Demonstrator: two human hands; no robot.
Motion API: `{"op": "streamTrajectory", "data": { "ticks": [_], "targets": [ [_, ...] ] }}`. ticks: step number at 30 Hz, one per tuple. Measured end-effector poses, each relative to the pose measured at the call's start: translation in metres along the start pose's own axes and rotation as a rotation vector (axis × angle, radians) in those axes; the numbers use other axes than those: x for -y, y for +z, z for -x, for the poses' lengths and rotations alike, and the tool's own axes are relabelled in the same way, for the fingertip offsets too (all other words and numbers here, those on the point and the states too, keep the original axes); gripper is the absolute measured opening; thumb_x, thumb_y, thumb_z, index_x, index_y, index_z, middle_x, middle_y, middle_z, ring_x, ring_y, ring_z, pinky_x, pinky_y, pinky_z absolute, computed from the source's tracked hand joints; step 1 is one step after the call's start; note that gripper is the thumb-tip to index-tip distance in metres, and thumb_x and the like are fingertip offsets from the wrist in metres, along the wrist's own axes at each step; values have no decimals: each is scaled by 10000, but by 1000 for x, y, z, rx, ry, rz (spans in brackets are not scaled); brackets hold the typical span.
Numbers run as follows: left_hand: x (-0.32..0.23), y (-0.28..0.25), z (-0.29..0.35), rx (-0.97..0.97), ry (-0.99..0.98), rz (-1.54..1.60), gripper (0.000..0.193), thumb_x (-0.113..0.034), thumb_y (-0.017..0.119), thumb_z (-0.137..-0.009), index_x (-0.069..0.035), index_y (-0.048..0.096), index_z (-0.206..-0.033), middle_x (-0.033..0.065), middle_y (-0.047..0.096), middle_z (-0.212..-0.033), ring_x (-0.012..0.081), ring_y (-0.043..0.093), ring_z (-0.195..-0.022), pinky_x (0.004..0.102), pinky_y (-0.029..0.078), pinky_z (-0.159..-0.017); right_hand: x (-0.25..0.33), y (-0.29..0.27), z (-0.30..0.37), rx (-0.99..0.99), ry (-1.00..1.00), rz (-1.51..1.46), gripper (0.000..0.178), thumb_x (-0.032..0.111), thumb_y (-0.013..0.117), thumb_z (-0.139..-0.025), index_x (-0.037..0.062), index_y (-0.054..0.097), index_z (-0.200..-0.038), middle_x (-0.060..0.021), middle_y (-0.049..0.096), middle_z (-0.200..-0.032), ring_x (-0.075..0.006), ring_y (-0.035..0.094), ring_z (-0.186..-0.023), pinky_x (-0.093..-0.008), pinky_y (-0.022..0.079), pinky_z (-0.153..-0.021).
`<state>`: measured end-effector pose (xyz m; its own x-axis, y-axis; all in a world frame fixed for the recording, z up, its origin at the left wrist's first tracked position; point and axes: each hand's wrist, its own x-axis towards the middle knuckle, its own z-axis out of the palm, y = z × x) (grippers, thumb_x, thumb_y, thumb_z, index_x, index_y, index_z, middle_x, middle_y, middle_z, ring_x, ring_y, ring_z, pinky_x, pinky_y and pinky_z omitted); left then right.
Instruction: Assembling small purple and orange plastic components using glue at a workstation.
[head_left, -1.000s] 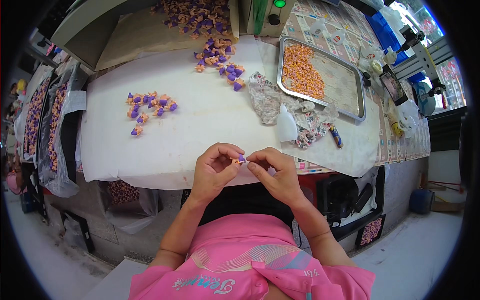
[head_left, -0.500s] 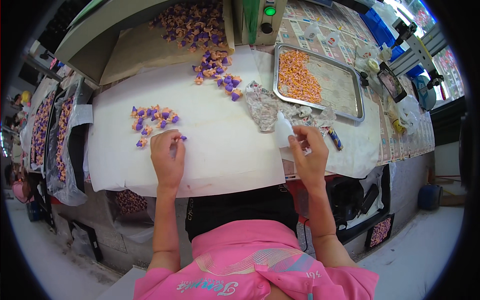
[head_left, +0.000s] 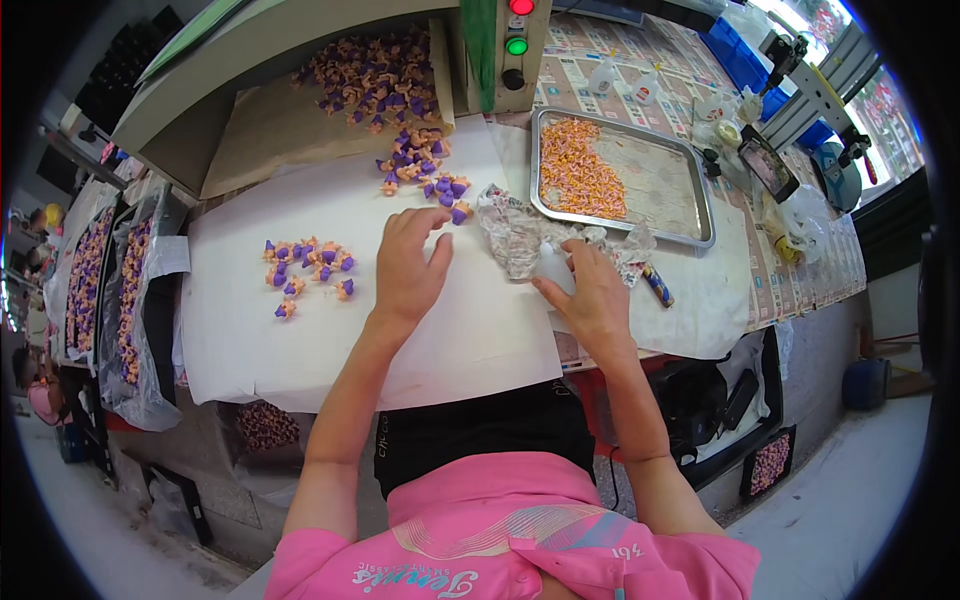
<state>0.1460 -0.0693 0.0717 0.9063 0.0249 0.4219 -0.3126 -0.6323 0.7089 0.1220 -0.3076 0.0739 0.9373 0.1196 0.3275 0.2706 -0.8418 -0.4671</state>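
Observation:
My right hand (head_left: 597, 305) grips a small white squeeze bottle (head_left: 552, 268) between thumb and fingers, its nozzle pointing up beside crumpled paper. My left hand (head_left: 408, 268) is over the middle of the white sheet, thumb and forefinger apart, with nothing seen between them. Its fingertips are close to a small purple and peach figure (head_left: 460, 212), at the near end of a trail of such pieces (head_left: 420, 155). Farther left on the sheet lies a loose group of the same figures (head_left: 310, 258), a few standing a little apart from it.
A metal tray (head_left: 625, 216) holds many small orange and pink pieces. Crumpled paper (head_left: 508, 235) lies before it, with a dark tube (head_left: 658, 285) nearby. A machine opening (head_left: 300, 130) with heaped figures stands at back left. A phone on a stand (head_left: 768, 163) is at right.
My left hand has left a figure beside the left group and moved right and farther away, toward the trail. My right hand has shifted slightly left with the bottle, now more upright.

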Motion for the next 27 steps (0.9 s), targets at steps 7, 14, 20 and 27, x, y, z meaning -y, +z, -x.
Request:
{"op": "streamTrajectory", "data": {
  "ticks": [7, 14, 20, 27],
  "targets": [
    [2, 35, -29, 64, 96, -287, 229, -76, 675, -784, -33, 595, -995, 132, 603, -947, 318, 563, -919, 403, 479, -772, 1, -10, 1, 8, 75, -87, 388, 154, 753, -744, 16, 606, -1075, -135, 619, -954, -289, 627, -861, -390, 503, -736],
    [7, 19, -8, 49, 19, -122, 247, -41, 652, -832, -35, 574, -1067, 124, 636, -930, 230, 616, -840, 316, 484, -746, 6, -32, 14, -138, 18, -294, 359, 79, 714, -784, -10, 599, -1112, -113, 583, -925, -220, 617, -836, -299, 493, -712],
    [-26, -4, 45, 203, -516, 843, 162, -57, 576, -934, -12, 569, -1089, 64, 650, -1039, 107, 608, -893, 256, 495, -795, 20, -36, 39, 33, 89, -618, 336, 32, 644, -847, -59, 551, -1157, -86, 503, -1047, -151, 580, -884, -246, 490, -729],
    [-26, 2, 86, 151, -686, 1219, 244, -34, 618, -905, -51, 543, -1137, 58, 610, -1082, 133, 611, -961, 275, 507, -852, 26, -17, 49, -24, -135, -574, 348, 70, 663, -845, -33, 568, -1163, -83, 565, -1013, -122, 584, -820, -216, 483, -659]
  ]
}}
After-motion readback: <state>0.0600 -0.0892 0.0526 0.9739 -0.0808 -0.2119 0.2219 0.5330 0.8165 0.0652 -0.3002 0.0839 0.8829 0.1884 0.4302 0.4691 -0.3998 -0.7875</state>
